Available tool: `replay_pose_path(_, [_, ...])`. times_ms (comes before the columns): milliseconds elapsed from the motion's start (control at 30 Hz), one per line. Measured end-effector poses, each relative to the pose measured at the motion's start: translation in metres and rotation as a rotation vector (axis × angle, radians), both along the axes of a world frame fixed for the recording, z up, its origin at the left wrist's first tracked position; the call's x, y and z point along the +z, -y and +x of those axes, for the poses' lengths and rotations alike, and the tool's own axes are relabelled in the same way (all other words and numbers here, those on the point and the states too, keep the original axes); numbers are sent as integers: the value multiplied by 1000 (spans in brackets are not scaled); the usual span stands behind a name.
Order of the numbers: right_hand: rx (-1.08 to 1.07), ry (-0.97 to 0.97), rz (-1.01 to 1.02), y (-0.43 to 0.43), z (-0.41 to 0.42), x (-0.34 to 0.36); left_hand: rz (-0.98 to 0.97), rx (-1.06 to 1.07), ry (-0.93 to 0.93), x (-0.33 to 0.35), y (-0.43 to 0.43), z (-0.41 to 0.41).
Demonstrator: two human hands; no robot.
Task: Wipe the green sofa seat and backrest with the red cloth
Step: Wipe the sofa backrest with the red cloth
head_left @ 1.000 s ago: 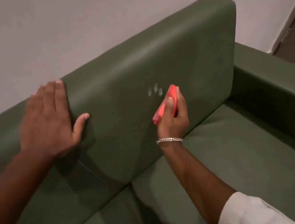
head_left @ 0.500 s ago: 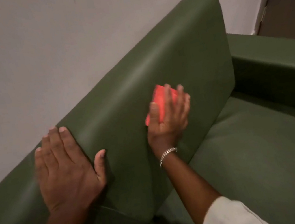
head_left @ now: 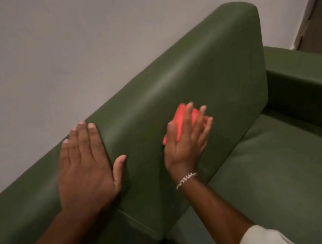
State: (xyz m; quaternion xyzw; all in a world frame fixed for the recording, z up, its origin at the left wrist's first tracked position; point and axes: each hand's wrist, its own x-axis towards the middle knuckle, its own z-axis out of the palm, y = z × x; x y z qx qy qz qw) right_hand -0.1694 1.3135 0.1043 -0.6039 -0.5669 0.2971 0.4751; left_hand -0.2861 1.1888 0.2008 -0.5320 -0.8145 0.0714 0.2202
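Observation:
The green backrest cushion (head_left: 200,70) stands upright against the wall, with the green seat (head_left: 286,166) below it to the right. My right hand (head_left: 187,138) lies flat on the front of the backrest and presses the red cloth (head_left: 180,117) against it; most of the cloth is hidden under my fingers. My left hand (head_left: 86,167) rests flat with spread fingers on the left edge of the same cushion, thumb on its front face, holding nothing.
A green armrest (head_left: 310,72) borders the seat on the right. A plain pale wall (head_left: 63,52) rises behind the sofa, with a dark door frame (head_left: 317,6) at the far right. A seam (head_left: 137,222) divides the cushions lower left.
A second ago my right hand pinched the cloth edge-on against the backrest; now the palm lies flat over it. The view has shifted, and the pale marks on the cushion are no longer visible.

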Motion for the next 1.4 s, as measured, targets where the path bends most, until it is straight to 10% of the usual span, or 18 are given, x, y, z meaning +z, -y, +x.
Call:
replay_pose_path(167, [260,255,428,7,-17,26,-179,-231,47,35,18,-36])
replay_pose_path(333, [-26,-45,-21,3,-18,31,-294,-336,191,56,68,-96])
replay_pose_path(533, [381,293,389,111,-44,9,-270,-363,195,55,132,-123])
replay_pose_path(967, [182,-105,-43,293,-125,1,-208,-232,128,45,330,-202])
replay_pose_path(1233, [321,259,465,367,-181,-4,-111,-193,60,31,354,-211])
replay_pose_path(1400, [-150,-212,-111,363,-190,-4,-65,-100,51,22,368,-207])
